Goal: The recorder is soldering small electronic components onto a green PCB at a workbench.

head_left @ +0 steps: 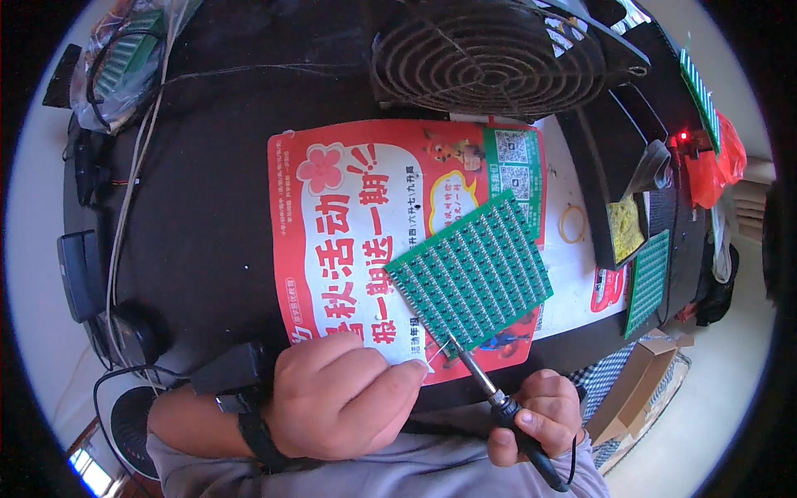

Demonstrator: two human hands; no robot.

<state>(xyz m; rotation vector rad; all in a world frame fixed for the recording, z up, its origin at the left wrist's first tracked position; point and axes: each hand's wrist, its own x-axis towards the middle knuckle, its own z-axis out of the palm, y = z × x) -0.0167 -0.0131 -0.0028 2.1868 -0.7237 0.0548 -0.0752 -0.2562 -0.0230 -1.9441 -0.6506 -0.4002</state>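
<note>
The person's right hand (pixel 538 415) is wrapped around the dark handle of a soldering iron (pixel 496 398), fingers closed tight on the grip, with the metal tip angled up and to the left so it meets the lower corner of a green circuit board (pixel 469 270). That board, a tilted square panel covered in rows of small components, lies on a red and white printed flyer (pixel 349 224) spread over the dark table (pixel 199 216). The left hand (pixel 344 398) rests just beside the iron, its fingers curled and pinched on a thin strand of solder wire (pixel 438 349) that pokes toward the same corner of the board, close to the tip. A black wrist strap (pixel 249 415) with a small box sits on the left wrist. Beyond the flyer stands a round-grilled fan (pixel 490 54), and to the right a black tray (pixel 618 224) holds yellowish material, with another green board (pixel 647 282) near it.
</note>
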